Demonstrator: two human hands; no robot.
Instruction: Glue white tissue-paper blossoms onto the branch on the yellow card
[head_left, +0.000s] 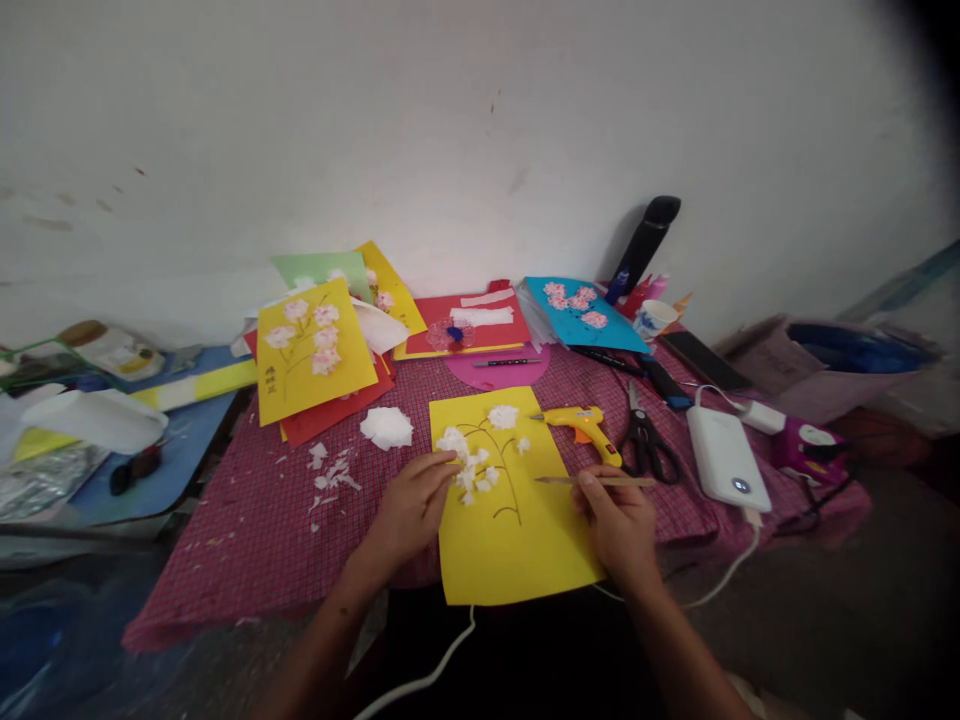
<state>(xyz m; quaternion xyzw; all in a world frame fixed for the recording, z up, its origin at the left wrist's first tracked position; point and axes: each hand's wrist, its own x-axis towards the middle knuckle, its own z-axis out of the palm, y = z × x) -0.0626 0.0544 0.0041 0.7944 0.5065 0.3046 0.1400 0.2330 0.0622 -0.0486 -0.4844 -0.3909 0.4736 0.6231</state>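
A yellow card (517, 540) with a drawn branch and white tissue blossoms (469, 460) lies at the near edge of the table. My left hand (412, 505) rests on the card's left edge, its fingertips pinched at a white blossom on the card. My right hand (619, 520) sits on the card's right side, fingers closed on a thin wooden stick (600, 481) that points left over the card. A yellow hot glue gun (583, 425) lies just beyond the stick.
A red checked cloth (285, 540) covers the table. Black scissors (646, 440), a white power bank (726, 458) with cable, a phone (701, 360), a cup (655, 318), finished flower cards (311, 350) and white tissue pieces (386, 427) lie around. The white wall stands behind.
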